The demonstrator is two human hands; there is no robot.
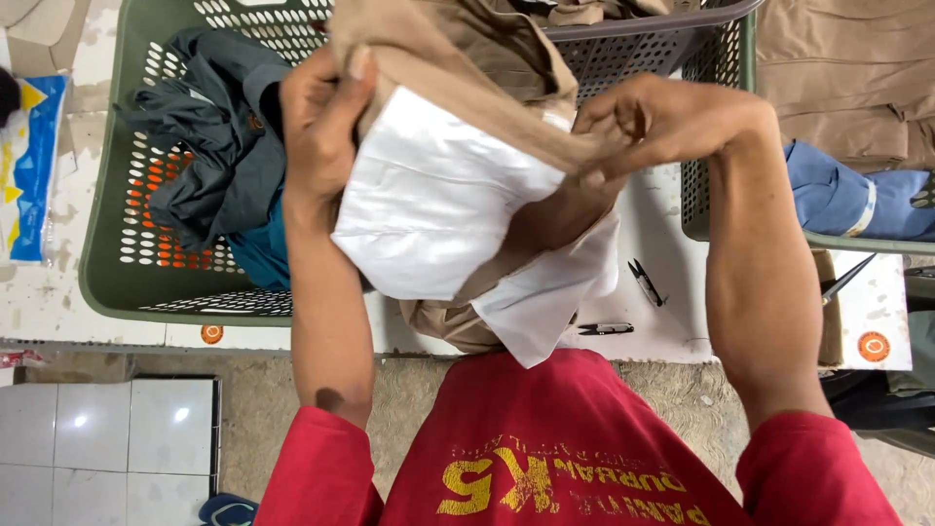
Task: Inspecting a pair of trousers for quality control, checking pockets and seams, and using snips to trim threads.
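Green perforated plastic laundry basket (107,195) cut off at top edge, its right side hidden behind tan garment with white pocket lining (438,195). Grey perforated basket (701,127) partly hidden. Small metal thread snips (645,282) too small for detail.

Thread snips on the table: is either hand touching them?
Apart. The head view shows both thread snips lying on the white table, while the left hand and right hand grip the tan garment above.

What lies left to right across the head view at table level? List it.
Blue and yellow bag → green basket with dark grey garment → left hand → tan garment with white lining → right hand → thread snips → blue garment.
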